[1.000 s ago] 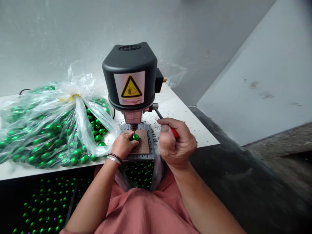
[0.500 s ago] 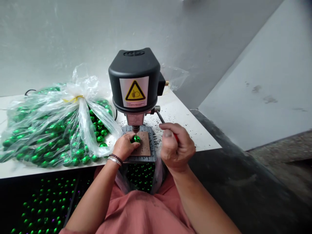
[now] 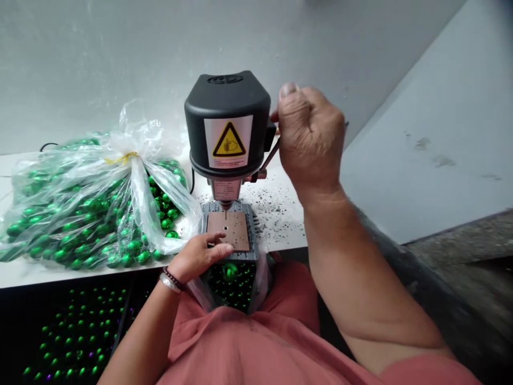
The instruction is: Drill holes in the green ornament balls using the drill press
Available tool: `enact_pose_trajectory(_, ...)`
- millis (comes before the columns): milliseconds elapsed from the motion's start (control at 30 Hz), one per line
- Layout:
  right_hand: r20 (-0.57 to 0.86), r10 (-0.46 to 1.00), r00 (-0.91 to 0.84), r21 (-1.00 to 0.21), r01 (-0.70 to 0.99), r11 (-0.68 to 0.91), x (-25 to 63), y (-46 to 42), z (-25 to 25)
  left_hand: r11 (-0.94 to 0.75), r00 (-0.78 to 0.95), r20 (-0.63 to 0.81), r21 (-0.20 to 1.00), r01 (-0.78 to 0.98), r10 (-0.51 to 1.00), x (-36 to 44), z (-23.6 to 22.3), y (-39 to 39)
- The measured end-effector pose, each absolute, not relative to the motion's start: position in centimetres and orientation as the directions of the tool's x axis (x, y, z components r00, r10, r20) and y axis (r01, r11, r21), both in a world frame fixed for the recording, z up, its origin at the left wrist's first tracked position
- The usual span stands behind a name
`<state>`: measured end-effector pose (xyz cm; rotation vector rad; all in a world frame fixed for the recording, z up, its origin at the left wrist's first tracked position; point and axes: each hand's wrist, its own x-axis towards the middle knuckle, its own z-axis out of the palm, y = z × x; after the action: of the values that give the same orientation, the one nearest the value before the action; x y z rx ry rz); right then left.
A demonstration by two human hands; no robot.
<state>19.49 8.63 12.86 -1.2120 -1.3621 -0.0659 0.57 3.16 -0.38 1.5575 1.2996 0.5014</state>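
A black drill press (image 3: 226,125) stands on the table, its thin bit raised above a brown board (image 3: 236,235) with a small hole in it. My right hand (image 3: 310,133) is up beside the motor housing, its fingers wrapped round the drill press lever (image 3: 273,152). At the board's front edge, my left hand (image 3: 202,255) has thumb and fingers apart and holds nothing. Just below the front of the press base, a shiny green ball (image 3: 230,272) shows larger than the many green balls in the plastic bag (image 3: 262,275) between my knees.
On the left, a tied clear bag (image 3: 92,198) full of green balls covers much of the white table (image 3: 20,275). Dark shavings lie around the press base (image 3: 252,240). Under the table, more green balls (image 3: 80,331) show in the dark. Walls close off the back and right.
My right hand has swung the lever upward and the bit has risen. My left hand has let go of the green ball and drawn toward me; the ball has left the board.
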Motion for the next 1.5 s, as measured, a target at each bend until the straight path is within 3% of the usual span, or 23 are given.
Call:
enact_pose_trajectory(100,0.732,0.613,0.299,-0.629,0.644,0.437,19.7,9.6,13.0,0.338,0.214,-0.357,0.933,0.121,0.91,0.5,-0.5,3.0)
enact_pose_trajectory(233,0.739,0.604,0.299,-0.634,0.613,0.472,19.6,10.0,12.9,0.515,0.218,-0.467,0.792,-0.329,0.857,0.8,-0.3,3.2)
enact_pose_trajectory(333,0.737,0.602,0.306,-0.639,0.605,0.475,19.6,10.0,12.8,0.544,0.249,-0.484,0.719,-0.433,0.839,0.7,0.0,3.2)
enact_pose_trajectory(533,0.737,0.605,0.3,-0.649,0.562,0.512,19.7,10.1,12.7,0.589,0.306,-0.505,0.654,-0.475,0.807,0.4,0.0,2.7)
enact_pose_trajectory(700,0.746,0.604,0.281,-0.644,0.536,0.546,19.8,10.2,12.5,0.591,0.31,-0.504,0.685,-0.426,0.806,0.6,-0.1,2.8)
enact_pose_trajectory(867,0.75,0.598,0.282,-0.646,0.509,0.569,19.8,10.3,12.4,0.449,0.138,-0.427,0.857,-0.252,0.894,0.7,-0.9,3.5)
enact_pose_trajectory(1033,0.75,0.598,0.283,-0.648,0.492,0.581,19.9,10.5,12.4,0.422,0.143,-0.399,0.882,-0.209,0.906,0.7,-1.2,4.3)
enact_pose_trajectory(1267,0.729,0.645,0.23,-0.644,0.549,0.533,20.4,10.3,13.1,0.236,0.022,-0.247,0.946,0.223,0.969,1.6,-2.0,6.0)
enact_pose_trajectory(1500,0.749,0.628,0.211,-0.632,0.512,0.582,20.6,10.4,12.8,0.137,-0.004,-0.147,0.91,0.391,0.989,2.3,-3.3,7.1)
